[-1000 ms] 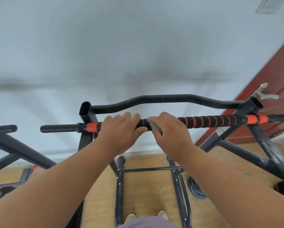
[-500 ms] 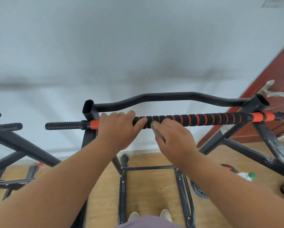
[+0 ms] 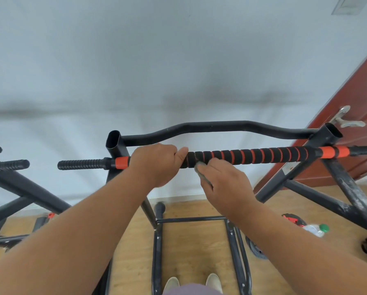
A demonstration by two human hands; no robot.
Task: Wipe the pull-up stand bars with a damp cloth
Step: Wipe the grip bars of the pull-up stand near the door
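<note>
Head view puts you mid-wipe on the black foam-padded pull-up bar with orange spiral stripes [image 3: 252,156], which runs from 9 o'clock to 3 o'clock across the middle of the frame. Judging by where your hands sit, you are working the left part of the padding, and most of the striped length toward 3 o'clock looks not yet covered.

Your left hand [image 3: 157,165] is closed over the bar from above, fingers curled round it and thumb tip resting on the foam, just at 3 o'clock of the solid orange end sleeve [image 3: 122,162]. It reads as the steadying grip.

Your right hand [image 3: 223,182] sits just at 4 o'clock of the left, its fingers curled and pinching the small grey-green damp cloth [image 3: 200,170]. Only 1 edge of the cloth shows, at the thumb side, pressed against the underside of the foam. How far the cloth wraps the bar is hidden by your fingers.

For the next move, I judge you need to keep the left grip firm and slide the cloth toward 3 o'clock along the padding, turning your wrist so the ridges get wiped all round. The foam's grooves may drag on the fabric, so steady pressure should help.

Behind, at 12 o'clock, the curved bare black metal bar [image 3: 216,126] shows no cloth on it, and the black ribbed end grip [image 3: 80,164] at 9 o'clock likewise.
</note>
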